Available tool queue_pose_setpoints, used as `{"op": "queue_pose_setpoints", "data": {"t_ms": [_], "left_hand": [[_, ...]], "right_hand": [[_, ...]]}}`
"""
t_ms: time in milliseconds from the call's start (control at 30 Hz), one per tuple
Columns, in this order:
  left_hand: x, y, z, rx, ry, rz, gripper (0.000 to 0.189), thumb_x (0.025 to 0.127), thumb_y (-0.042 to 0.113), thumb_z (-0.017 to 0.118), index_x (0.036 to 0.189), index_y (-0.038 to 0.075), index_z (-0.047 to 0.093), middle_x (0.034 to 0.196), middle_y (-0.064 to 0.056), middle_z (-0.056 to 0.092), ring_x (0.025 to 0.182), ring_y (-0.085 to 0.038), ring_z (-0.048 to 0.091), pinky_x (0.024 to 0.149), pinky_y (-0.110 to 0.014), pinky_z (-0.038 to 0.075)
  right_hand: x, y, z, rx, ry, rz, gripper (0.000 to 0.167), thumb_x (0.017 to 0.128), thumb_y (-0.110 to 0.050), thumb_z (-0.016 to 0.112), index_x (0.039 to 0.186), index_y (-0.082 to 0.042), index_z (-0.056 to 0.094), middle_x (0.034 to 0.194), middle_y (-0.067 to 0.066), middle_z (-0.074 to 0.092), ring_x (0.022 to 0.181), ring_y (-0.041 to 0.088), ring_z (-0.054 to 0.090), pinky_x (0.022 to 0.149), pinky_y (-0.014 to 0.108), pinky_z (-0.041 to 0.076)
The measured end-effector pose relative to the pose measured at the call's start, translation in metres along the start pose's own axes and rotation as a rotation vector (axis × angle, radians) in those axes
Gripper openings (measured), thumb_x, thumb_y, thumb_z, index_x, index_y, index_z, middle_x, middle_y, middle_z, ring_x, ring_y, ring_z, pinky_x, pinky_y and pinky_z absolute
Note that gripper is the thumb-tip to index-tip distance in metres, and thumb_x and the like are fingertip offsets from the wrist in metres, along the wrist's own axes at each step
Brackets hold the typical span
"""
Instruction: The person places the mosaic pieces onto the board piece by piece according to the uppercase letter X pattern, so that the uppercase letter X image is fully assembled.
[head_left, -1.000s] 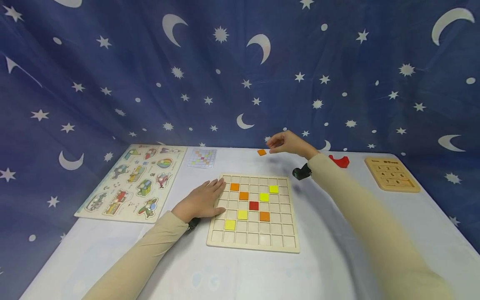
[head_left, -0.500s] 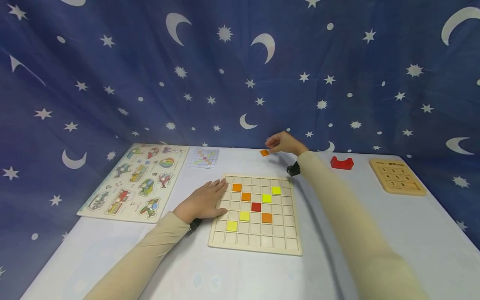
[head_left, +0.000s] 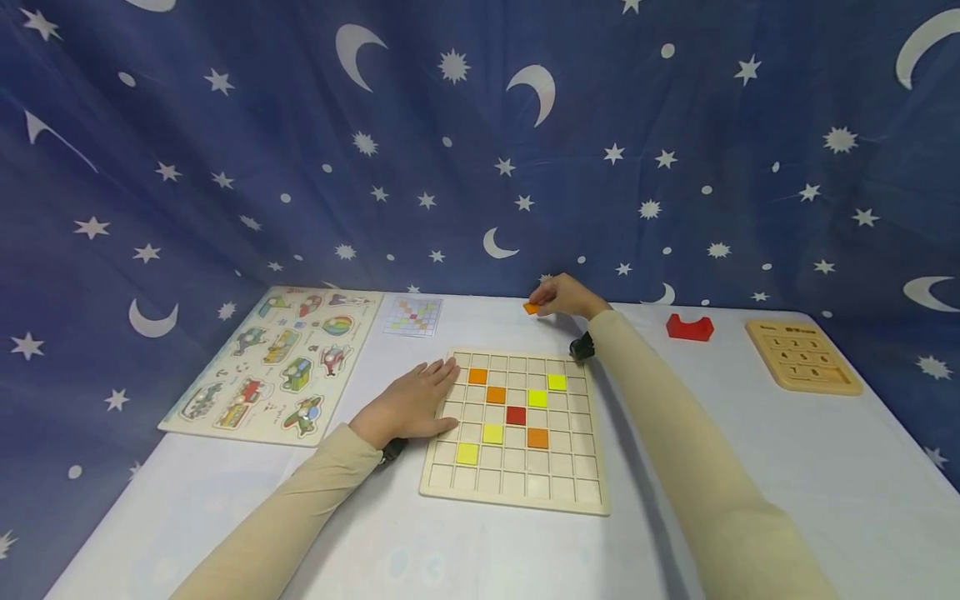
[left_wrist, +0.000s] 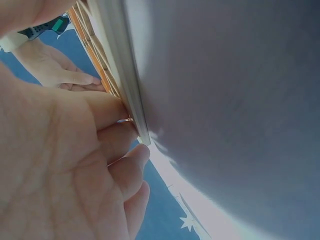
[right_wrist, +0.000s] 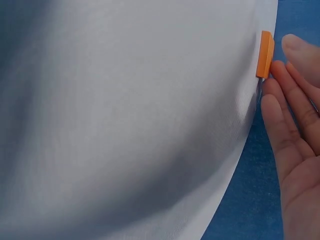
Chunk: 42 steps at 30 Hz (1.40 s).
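In the head view my left hand (head_left: 405,406) rests with fingers spread over the left edge of a wooden grid board (head_left: 513,500). Its fingertips lie along the board's rim (left_wrist: 120,60) in the left wrist view. Yellow, orange and red square tiles sit in the grid, among them a red tile (head_left: 516,416) near the middle. At the far side of the table, my right hand (head_left: 564,297) reaches to a loose orange tile (head_left: 531,308). In the right wrist view the fingertips are right at the orange tile (right_wrist: 265,55), with the thumb (right_wrist: 300,52) held slightly apart from it.
A printed pattern card (head_left: 413,317) lies behind the board. A picture puzzle board (head_left: 262,367) is at the left. On the right are a red notched block (head_left: 690,328) and a wooden number board (head_left: 806,357). A starry blue curtain (head_left: 420,125) hangs behind the table.
My right hand has come lower and closer to the loose orange tile, its fingers now right at it. My left hand stays on the board's edge. The head view has shifted slightly.
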<state>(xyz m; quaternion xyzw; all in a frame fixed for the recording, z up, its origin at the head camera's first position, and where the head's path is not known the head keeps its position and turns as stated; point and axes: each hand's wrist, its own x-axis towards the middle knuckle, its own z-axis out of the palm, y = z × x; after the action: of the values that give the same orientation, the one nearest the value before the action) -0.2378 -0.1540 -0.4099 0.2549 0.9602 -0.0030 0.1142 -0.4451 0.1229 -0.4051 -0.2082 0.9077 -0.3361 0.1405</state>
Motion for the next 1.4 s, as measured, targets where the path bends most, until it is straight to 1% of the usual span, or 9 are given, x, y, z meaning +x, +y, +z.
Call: {"op": "queue_pose_setpoints", "data": {"t_ms": [200,333,500,633,800,933,1133,1267,1400], "left_hand": [[-0.002,0.001,-0.003,-0.006,0.010,0.011,0.079,0.092,0.046,0.052,0.149,0.000,0.021,0.157,-0.015,0.017,0.145,-0.031,0.020,0.119,-0.045,0.020],[-0.002,0.001,-0.003,-0.008,0.010,0.017,0.079,0.092,0.046,0.052,0.148,0.000,0.022,0.157,-0.015,0.017,0.145,-0.032,0.021,0.119,-0.045,0.020],[-0.001,0.000,-0.002,-0.002,0.004,0.012,0.080,0.091,0.046,0.052,0.149,0.000,0.021,0.157,-0.015,0.017,0.145,-0.030,0.020,0.119,-0.044,0.020],[-0.001,0.001,-0.001,-0.003,0.005,0.007,0.080,0.091,0.047,0.053,0.149,0.001,0.021,0.157,-0.014,0.018,0.145,-0.029,0.021,0.119,-0.044,0.020],[0.000,0.001,0.000,-0.015,0.005,0.009,0.080,0.091,0.047,0.053,0.149,0.002,0.022,0.157,-0.013,0.018,0.145,-0.029,0.021,0.119,-0.043,0.020],[0.000,0.001,0.001,-0.008,0.004,0.009,0.080,0.091,0.047,0.052,0.149,0.002,0.022,0.157,-0.013,0.018,0.145,-0.029,0.021,0.119,-0.043,0.020],[0.001,0.000,0.003,-0.005,0.000,0.003,0.080,0.091,0.047,0.052,0.149,0.001,0.021,0.157,-0.014,0.017,0.145,-0.029,0.020,0.119,-0.043,0.019],[-0.001,0.000,0.000,-0.019,0.000,0.005,0.080,0.091,0.045,0.053,0.149,0.000,0.021,0.157,-0.015,0.017,0.145,-0.030,0.019,0.119,-0.044,0.019],[-0.002,0.001,-0.003,-0.038,0.005,0.016,0.079,0.091,0.044,0.052,0.148,-0.001,0.021,0.157,-0.016,0.017,0.145,-0.032,0.019,0.119,-0.045,0.018]], "right_hand": [[-0.008,-0.003,-0.006,-0.037,-0.035,-0.002,0.025,0.080,0.000,0.070,0.105,-0.001,0.071,0.109,0.017,0.069,0.092,0.022,0.063,0.083,0.031,0.053],[-0.012,0.000,-0.010,-0.020,-0.065,0.003,0.021,0.080,0.001,0.069,0.101,-0.001,0.072,0.105,0.016,0.071,0.086,0.018,0.063,0.081,0.029,0.053],[-0.014,0.003,-0.011,0.017,-0.069,-0.005,0.026,0.078,0.004,0.070,0.104,0.001,0.071,0.108,0.018,0.070,0.083,0.016,0.062,0.075,0.024,0.053],[-0.014,0.004,-0.008,0.000,-0.088,0.010,0.032,0.076,0.005,0.072,0.107,0.002,0.069,0.107,0.018,0.069,0.081,0.014,0.059,0.071,0.020,0.051],[-0.016,0.001,-0.003,-0.054,-0.091,0.035,0.031,0.074,0.005,0.073,0.105,0.002,0.071,0.100,0.016,0.069,0.077,0.014,0.056,0.066,0.018,0.049],[-0.016,0.000,-0.001,-0.081,-0.087,0.016,0.028,0.073,0.006,0.074,0.101,0.003,0.072,0.095,0.017,0.070,0.074,0.015,0.056,0.065,0.018,0.049],[-0.021,0.002,-0.002,-0.109,-0.100,-0.023,0.024,0.074,-0.002,0.076,0.098,0.000,0.072,0.091,0.012,0.071,0.072,0.012,0.056,0.067,0.019,0.049],[-0.029,0.004,-0.005,-0.109,-0.109,-0.073,0.024,0.074,-0.004,0.077,0.096,0.001,0.071,0.090,0.012,0.071,0.073,0.011,0.057,0.069,0.019,0.050],[-0.040,0.004,-0.009,-0.089,-0.100,-0.096,0.023,0.074,-0.005,0.077,0.095,0.001,0.070,0.087,0.011,0.069,0.074,0.013,0.057,0.072,0.021,0.051]]}}
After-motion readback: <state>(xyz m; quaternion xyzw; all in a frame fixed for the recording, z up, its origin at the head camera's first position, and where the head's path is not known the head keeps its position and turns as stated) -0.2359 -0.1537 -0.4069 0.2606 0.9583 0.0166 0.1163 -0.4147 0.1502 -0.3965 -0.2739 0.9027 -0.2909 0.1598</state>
